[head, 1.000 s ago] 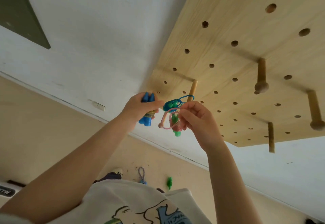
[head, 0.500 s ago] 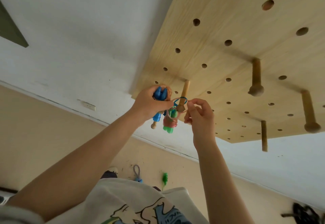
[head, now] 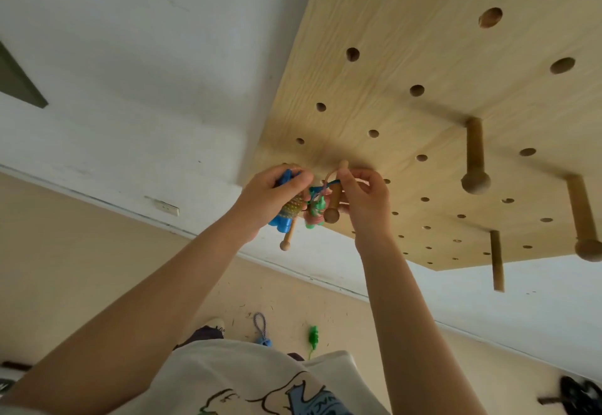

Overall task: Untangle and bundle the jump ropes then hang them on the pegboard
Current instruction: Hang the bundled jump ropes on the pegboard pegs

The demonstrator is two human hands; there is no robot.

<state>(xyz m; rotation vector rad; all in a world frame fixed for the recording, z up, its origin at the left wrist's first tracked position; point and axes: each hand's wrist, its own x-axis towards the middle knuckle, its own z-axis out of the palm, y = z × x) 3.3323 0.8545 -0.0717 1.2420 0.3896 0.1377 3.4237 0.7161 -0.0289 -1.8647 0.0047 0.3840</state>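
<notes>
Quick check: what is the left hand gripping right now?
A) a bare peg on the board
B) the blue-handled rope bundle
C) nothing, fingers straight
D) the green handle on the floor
B: the left hand has its fingers curled round the blue-handled rope bundle, beside the peg.

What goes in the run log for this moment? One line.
step: hanging | left hand: holds blue handles | right hand: pinches loop at peg | pegboard

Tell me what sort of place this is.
Probably a room at home or a playroom being tidied: a wooden pegboard with pegs on a plain white wall, a beige floor, and toy-like jump rope handles lying on it.
</notes>
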